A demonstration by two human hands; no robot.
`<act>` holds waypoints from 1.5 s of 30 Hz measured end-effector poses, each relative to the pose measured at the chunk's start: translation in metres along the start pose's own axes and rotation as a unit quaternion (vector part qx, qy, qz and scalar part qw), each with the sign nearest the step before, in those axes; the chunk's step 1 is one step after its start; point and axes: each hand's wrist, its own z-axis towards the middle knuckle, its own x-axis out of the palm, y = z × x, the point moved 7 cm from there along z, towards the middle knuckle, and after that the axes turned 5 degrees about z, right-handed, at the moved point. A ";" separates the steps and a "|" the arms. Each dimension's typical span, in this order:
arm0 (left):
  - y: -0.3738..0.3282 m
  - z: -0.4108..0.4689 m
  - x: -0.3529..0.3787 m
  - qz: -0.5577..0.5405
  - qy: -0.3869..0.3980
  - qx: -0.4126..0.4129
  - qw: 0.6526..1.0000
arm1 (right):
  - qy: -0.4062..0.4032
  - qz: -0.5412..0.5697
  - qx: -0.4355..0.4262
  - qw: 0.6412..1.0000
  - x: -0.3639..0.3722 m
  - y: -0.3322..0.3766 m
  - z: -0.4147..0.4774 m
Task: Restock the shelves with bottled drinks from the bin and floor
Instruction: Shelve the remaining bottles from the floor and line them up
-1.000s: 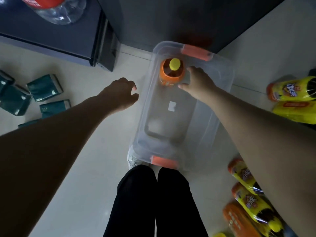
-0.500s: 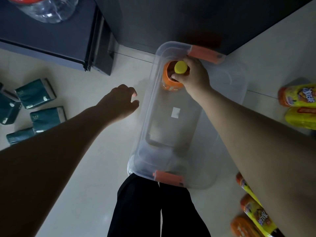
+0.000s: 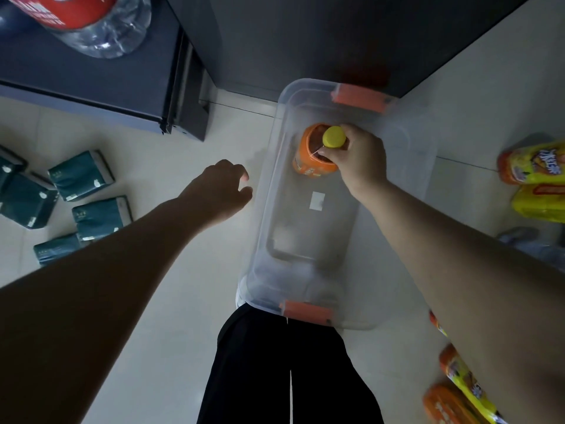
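Observation:
A clear plastic bin [image 3: 406, 154] with orange latches stands on the floor in front of my legs. One bottle [image 3: 308, 157] with an orange label and a yellow cap stands upright at its far end. My right hand [image 3: 357, 157] grips the bottle's neck just under the cap. My left hand [image 3: 220, 191] hovers left of the bin, fingers loosely curled, holding nothing. More bottled drinks with yellow and orange labels lie on the floor at the right [image 3: 532, 166] and at the lower right [image 3: 458, 381].
A dark shelf unit [image 3: 91, 71] runs along the top, with a large clear water bottle [image 3: 101, 29] on it. Several teal packs [image 3: 81, 175] lie scattered on the pale tiled floor at the left. My black trouser legs [image 3: 287, 371] stand behind the bin.
My right hand moved from beside the bottle onto its neck and closed around it. The view shifted slightly; my left hand stayed beside the bin.

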 end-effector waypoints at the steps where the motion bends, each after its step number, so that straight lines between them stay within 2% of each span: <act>1: -0.002 -0.005 -0.003 0.002 -0.003 0.000 1.000 | 0.003 0.003 0.004 1.000 -0.004 0.000 -0.006; 10: -0.047 -0.082 -0.065 0.015 -0.034 0.036 0.999 | 0.001 0.030 0.038 0.999 -0.090 0.026 -0.076; 21: -0.131 -0.251 -0.199 0.044 -0.102 0.091 0.990 | -0.069 0.081 0.008 0.994 -0.294 0.141 -0.179; 25: -0.165 -0.323 -0.249 0.064 -0.123 0.129 0.982 | -0.127 0.113 0.004 0.985 -0.371 0.188 -0.229; 35: -0.220 -0.489 -0.374 0.114 -0.202 0.216 0.948 | -0.295 0.206 -0.008 0.933 -0.541 0.294 -0.376; 41: -0.251 -0.566 -0.409 0.121 -0.219 0.253 0.935 | -0.377 0.274 -0.024 0.885 -0.613 0.326 -0.460; 45: -0.280 -0.614 -0.424 0.138 -0.234 0.291 0.917 | -0.416 0.273 -0.043 0.867 -0.649 0.339 -0.514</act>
